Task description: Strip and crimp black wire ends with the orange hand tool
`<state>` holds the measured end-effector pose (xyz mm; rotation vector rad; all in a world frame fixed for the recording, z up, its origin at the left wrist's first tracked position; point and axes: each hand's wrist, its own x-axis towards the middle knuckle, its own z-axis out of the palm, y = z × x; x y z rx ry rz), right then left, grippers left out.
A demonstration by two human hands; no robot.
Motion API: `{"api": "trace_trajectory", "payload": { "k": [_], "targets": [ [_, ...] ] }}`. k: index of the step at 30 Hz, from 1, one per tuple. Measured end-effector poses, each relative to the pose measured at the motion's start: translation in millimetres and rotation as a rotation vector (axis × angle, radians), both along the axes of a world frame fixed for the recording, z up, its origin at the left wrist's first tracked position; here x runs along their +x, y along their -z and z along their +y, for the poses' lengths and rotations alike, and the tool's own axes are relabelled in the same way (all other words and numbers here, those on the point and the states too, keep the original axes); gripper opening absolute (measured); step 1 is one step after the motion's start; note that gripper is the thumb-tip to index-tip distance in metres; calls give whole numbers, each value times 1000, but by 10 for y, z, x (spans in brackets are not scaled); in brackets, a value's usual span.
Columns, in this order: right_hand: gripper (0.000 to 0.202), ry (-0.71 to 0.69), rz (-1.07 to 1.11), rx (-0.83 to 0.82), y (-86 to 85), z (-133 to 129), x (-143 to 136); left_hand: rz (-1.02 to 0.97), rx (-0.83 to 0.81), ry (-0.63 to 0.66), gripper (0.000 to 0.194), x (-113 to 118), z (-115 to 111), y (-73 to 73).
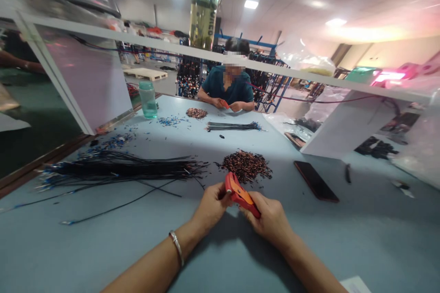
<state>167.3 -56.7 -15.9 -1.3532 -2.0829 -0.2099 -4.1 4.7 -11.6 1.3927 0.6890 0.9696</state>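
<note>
My right hand (268,214) is wrapped round the handles of a red and orange pliers-like hand tool (243,194), its head tilted up and to the left. Close against that head, my left hand (212,206) has thumb and fingers pinched together; what is between them is too small or hidden to make out. Just beyond the tool lies a pile of small black and copper-coloured pieces (245,165). To the left stretches a bundle of thin black wires (127,169) with bluish ends at its left. One loose wire (120,207) lies apart, nearer to me.
A phone (316,181) lies at the right. Blue bits (115,141) are scattered at the left, near a green bottle (147,100). Across the table, a person (227,83) holds a red tool behind a smaller wire bundle (235,126). A white bar (165,46) crosses above the table.
</note>
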Motion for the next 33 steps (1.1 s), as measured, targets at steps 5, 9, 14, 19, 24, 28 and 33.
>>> {"api": "trace_trajectory", "payload": {
  "k": [5,9,14,19,24,28,33],
  "targets": [
    [22,36,330,-207,-141,-82,-38,161,14,-161,19,-34,13,-73],
    [33,-57,845,-568,-258,-176,-77,236,26,-270,20,-58,65,-46],
    [43,-213,1441,-938,-291,-212,-142,239,26,-314,21,-93,137,26],
    [37,-253,1605,-1128,-234,-148,-129,259,194,-358,19,-122,142,-14],
    [35,-352,1607,-1201,-130,-103,-49,286,190,-372,20,-106,109,-42],
    [35,-371,1584,-1195,-118,-106,-32,328,188,-370,18,-103,98,-44],
    [36,-343,1543,-1212,-157,-128,-56,325,211,-359,16,-111,90,-61]
  ]
}}
